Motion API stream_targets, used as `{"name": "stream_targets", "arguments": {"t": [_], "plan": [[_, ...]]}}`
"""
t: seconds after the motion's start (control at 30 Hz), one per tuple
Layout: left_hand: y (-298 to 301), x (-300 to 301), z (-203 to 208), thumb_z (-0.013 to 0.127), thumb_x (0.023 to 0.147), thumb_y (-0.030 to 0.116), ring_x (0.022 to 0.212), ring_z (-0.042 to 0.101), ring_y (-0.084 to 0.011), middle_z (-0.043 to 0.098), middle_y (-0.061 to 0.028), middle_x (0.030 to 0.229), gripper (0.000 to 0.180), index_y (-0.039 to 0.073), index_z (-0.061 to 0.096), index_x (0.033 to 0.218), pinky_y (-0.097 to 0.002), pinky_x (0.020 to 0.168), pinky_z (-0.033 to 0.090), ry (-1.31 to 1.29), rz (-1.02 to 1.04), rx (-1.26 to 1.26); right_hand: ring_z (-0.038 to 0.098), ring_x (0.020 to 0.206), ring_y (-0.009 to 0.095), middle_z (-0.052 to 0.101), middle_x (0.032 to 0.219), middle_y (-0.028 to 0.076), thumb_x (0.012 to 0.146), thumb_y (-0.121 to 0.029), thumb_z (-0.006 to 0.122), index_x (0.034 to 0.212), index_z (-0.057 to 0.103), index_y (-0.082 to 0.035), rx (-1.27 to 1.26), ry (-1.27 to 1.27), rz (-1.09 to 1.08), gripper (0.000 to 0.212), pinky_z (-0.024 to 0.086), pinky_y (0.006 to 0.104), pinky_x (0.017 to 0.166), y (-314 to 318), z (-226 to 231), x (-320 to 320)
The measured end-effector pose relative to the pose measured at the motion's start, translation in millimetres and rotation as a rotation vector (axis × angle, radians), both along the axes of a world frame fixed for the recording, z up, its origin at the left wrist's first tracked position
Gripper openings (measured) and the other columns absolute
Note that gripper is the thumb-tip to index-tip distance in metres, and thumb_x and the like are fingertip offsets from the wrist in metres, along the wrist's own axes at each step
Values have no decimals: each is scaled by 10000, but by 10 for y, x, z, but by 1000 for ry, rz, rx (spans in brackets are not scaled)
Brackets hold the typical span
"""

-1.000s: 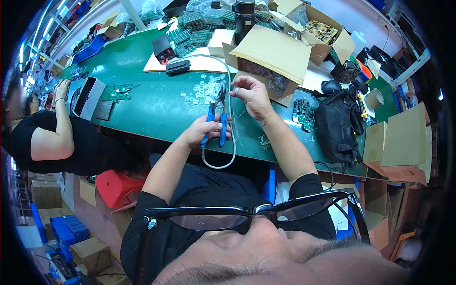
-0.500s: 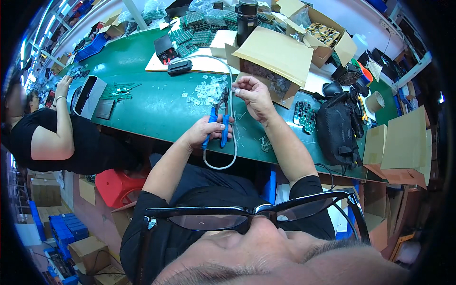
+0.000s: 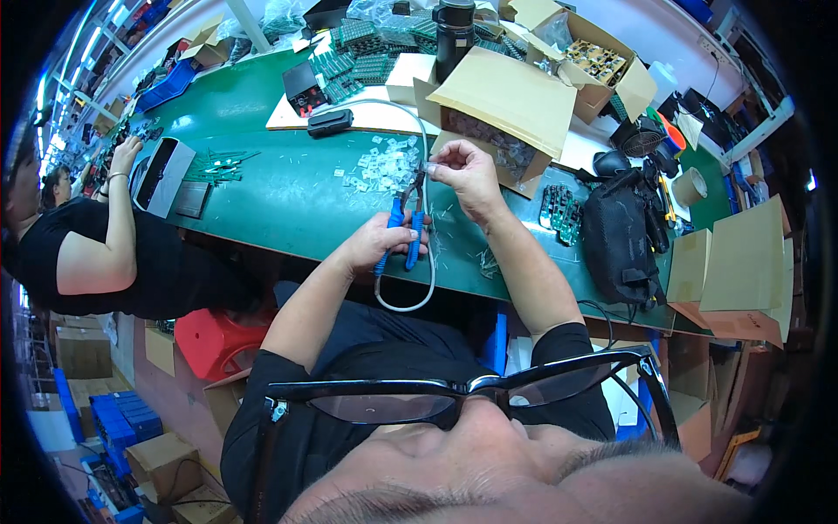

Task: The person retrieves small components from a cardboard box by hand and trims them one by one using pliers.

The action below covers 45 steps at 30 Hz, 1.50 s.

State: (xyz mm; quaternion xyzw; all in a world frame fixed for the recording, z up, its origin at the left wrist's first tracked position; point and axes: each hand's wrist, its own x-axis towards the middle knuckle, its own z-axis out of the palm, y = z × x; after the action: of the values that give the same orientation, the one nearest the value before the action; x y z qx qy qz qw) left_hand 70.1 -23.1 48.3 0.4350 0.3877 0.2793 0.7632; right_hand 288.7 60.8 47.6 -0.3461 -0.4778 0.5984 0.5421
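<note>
Head view, left hand [image 3: 382, 242] gripping one pair of blue-handled pliers [image 3: 397, 214], right hand [image 3: 471, 181] pinched, contents unclear

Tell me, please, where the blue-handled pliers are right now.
In the head view, the blue-handled pliers are near the centre, held in the left hand, just below and right of the small clear pieces.

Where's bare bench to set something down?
Best patch: green bench between the green strips and clear pieces. Another: between the blue bin and white board. Crowded: around the pliers and right hand, and by the open carton and black bag.
</note>
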Motion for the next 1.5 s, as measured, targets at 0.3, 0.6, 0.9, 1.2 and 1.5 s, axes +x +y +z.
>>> {"name": "stream_targets", "arguments": {"t": [0.3, 0.6, 0.9, 1.2, 1.5], "plan": [[1, 74, 11, 643, 947, 128, 1069, 705, -242, 681, -144, 1177, 527, -56, 539, 1430, -384, 995, 557, 129, 2, 45, 690, 874, 128, 736, 952, 59, 838, 61, 797, 983, 689, -26, -1, 6, -36, 201, 587, 295, 834, -9, 34, 11], [-59, 170, 10, 636, 978, 197, 849, 720, -171, 723, -73, 934, 355, -52, 662, 1229, -319, 782, 569, 259, 58, 241, 689, 858, 128, 738, 942, 67, 821, 68, 794, 957, 687, -24, 1, -55, -44, 196, 588, 294, 815, -12, 63, 42], [-54, 262, 12, 636, 980, 207, 797, 721, -193, 696, -72, 883, 269, -15, 676, 1126, -341, 733, 583, 342, 102, 224, 691, 879, 133, 739, 957, 68, 816, 67, 805, 967, 694, -22, -20, 1, -32, 208, 586, 294, 845, 40, 65, 89], [-31, -64, -210, 628, 952, 193, 1085, 703, -319, 678, -177, 1163, 569, -74, 508, 1439, -471, 1019, 548, -239, 163, -26, 706, 927, 161, 739, 1002, 83, 842, 70, 803, 1019, 683, -18, -84, 145, 25, 230, 595, 317, 879, 72, -41, 78], [11, -87, -233, 622, 959, 178, 1105, 696, -316, 670, -179, 1182, 555, -76, 507, 1439, -463, 1036, 538, -226, 118, -1, 712, 931, 170, 743, 1017, 91, 863, 56, 797, 1046, 662, -25, -157, 125, 30, 241, 602, 341, 851, 69, -70, 47]]}}
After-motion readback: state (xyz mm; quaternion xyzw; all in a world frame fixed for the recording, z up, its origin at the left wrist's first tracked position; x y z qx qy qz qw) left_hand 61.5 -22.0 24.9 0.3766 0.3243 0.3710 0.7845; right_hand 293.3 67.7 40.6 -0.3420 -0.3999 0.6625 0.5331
